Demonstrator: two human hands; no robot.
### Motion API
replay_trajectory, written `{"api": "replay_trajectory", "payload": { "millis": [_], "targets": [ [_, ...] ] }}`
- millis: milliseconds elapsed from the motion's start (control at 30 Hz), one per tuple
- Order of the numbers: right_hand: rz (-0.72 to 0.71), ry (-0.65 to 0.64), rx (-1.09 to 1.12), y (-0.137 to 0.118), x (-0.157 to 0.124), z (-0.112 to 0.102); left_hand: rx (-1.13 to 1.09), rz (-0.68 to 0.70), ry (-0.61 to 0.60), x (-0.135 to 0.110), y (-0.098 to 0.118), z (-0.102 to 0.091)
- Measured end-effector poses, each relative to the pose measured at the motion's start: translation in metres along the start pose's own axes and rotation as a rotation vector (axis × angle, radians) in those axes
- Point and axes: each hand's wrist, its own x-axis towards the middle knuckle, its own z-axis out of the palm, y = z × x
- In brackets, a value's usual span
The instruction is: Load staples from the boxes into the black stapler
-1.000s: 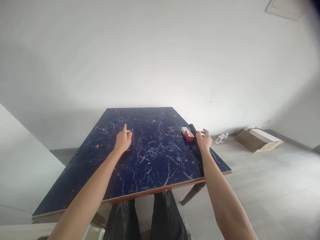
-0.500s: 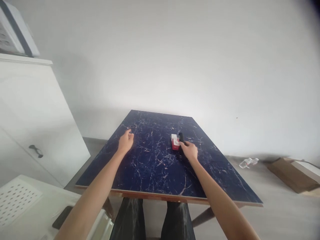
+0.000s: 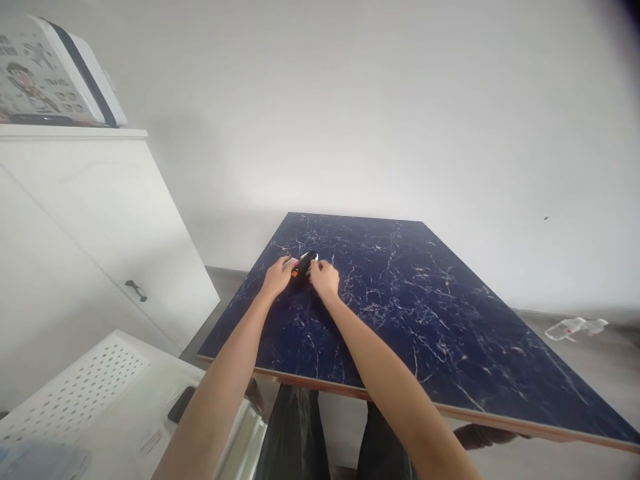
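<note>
Hands, 2. Your left hand (image 3: 279,277): fingers half-curled at a pale piece (image 3: 293,262); whether they grip it cannot be made out. Your right hand (image 3: 325,279): fingers bent inward against the right side of the black item; spread and hold hidden, so not determinable.

Black item (image 3: 306,263), 1: orange at its near end, lying slantwise between your 2 hands, at the left part of the table (image 3: 400,300); resting or raised, unclear.

Likely hazards, 3. Slip: the tabletop looks smooth, so uneven pressure from your 2 hands could spin the item. Mix-up: with both pieces crowded together, your fingers could drag the wrong 1. Fall: the left edge is near; a leftward shove could tip something over.
</note>
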Motion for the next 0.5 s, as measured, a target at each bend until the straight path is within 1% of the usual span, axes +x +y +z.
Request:
{"api": "replay_trajectory", "payload": {
  "millis": [33,100,167,233,333,500],
  "targets": [
    [0.037,0.017,0.028,0.006,0.007,-0.003,-0.011,0.001,-0.017,0.001,-0.002,-0.002],
    [0.038,0.021,0.096,0.020,0.019,-0.010,-0.031,0.025,-0.064,0.002,-0.005,-0.005],
    [-0.032,-0.035,0.174,0.032,0.028,-0.016,-0.046,0.051,-0.113,0.003,-0.010,-0.010],
    [-0.108,-0.112,0.245,0.041,0.031,-0.019,-0.044,0.059,-0.130,0.004,-0.016,-0.016],
    [-0.158,-0.169,0.315,0.051,0.027,-0.019,-0.002,0.071,-0.107,0.004,-0.026,-0.022],
    [-0.156,-0.142,0.342,0.061,0.018,-0.022,0.123,0.085,-0.022,0.003,-0.037,-0.020]
  ]
}}
